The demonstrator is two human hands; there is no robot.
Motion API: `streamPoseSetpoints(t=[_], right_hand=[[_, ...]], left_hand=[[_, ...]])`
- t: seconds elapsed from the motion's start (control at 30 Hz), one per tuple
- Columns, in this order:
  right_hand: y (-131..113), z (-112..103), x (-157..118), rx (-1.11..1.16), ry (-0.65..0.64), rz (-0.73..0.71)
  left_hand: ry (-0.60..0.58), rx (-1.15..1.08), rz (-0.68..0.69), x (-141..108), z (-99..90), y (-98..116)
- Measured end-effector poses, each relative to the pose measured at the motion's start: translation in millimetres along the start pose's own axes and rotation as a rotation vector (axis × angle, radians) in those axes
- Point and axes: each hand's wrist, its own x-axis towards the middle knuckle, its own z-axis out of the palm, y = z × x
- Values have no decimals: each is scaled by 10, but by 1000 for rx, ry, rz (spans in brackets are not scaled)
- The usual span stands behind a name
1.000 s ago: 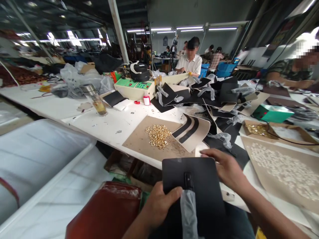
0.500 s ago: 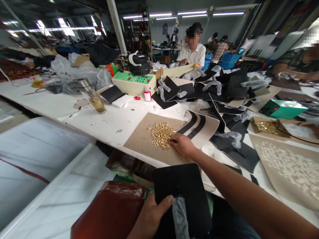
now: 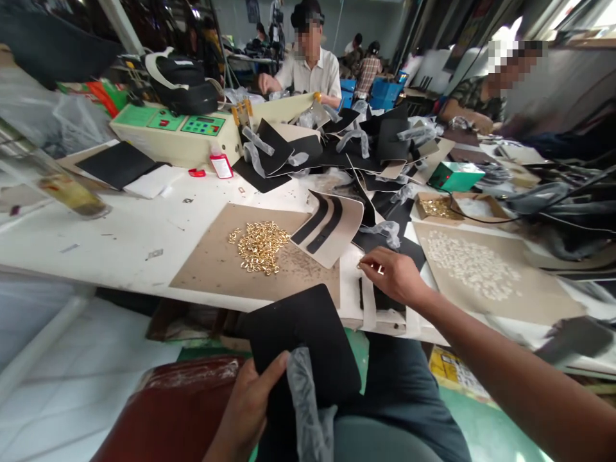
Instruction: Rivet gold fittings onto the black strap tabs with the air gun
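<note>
My left hand (image 3: 243,401) grips the lower left edge of a black leather panel (image 3: 305,327), thumb on top. A strip wrapped in clear plastic (image 3: 308,401) hangs down the panel's front. Above the table's front edge, to the right of the panel, my right hand (image 3: 397,276) has thumb and forefinger pinched on a small gold fitting (image 3: 360,265); its exact shape is too small to tell. A heap of gold metal fittings (image 3: 264,247) lies on a brown board (image 3: 205,260) to the left of that hand.
A pale panel with black stripes (image 3: 332,224) overlaps the board. Behind are black pieces (image 3: 332,151), a green-panelled machine (image 3: 178,131) and a red bottle (image 3: 221,163). White bits cover another board (image 3: 543,292) at right, near a green box (image 3: 456,176). Two co-workers sit across.
My right hand has moved from the gold heap rightward, a gold piece now in its fingertips. My left hand still holds the panel, now tilted. The view has turned right.
</note>
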Motion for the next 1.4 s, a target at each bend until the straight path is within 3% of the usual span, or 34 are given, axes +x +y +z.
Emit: streamPoseSetpoints(t=[0.13, 0.3, 0.5, 0.63, 0.77, 0.87, 1.1, 1.3, 1.4], right_hand=[[211, -64, -400, -187, 13, -35], [316, 19, -548, -289, 83, -112], [331, 28, -768, -224, 98, -177], [281, -5, -911, -11, 123, -101], [311, -79, -869, 152, 131, 75], [378, -100, -770, 156, 52, 95], [406, -53, -698, -45, -84, -45], [213, -175, -564, -337, -256, 40], [194, -193, -536, -311, -275, 77]], left_hand=[[-84, 0, -9, 37, 160, -31], [-136, 3, 26, -29, 301, -103], [-143, 33, 38, -151, 350, -185], [-151, 54, 26, -181, 400, -200], [-148, 79, 40, -183, 465, -208], [-149, 87, 20, -190, 490, -221], [-167, 87, 15, -196, 430, -246], [-149, 105, 4, -167, 446, -218], [-147, 122, 19, -165, 448, -208]])
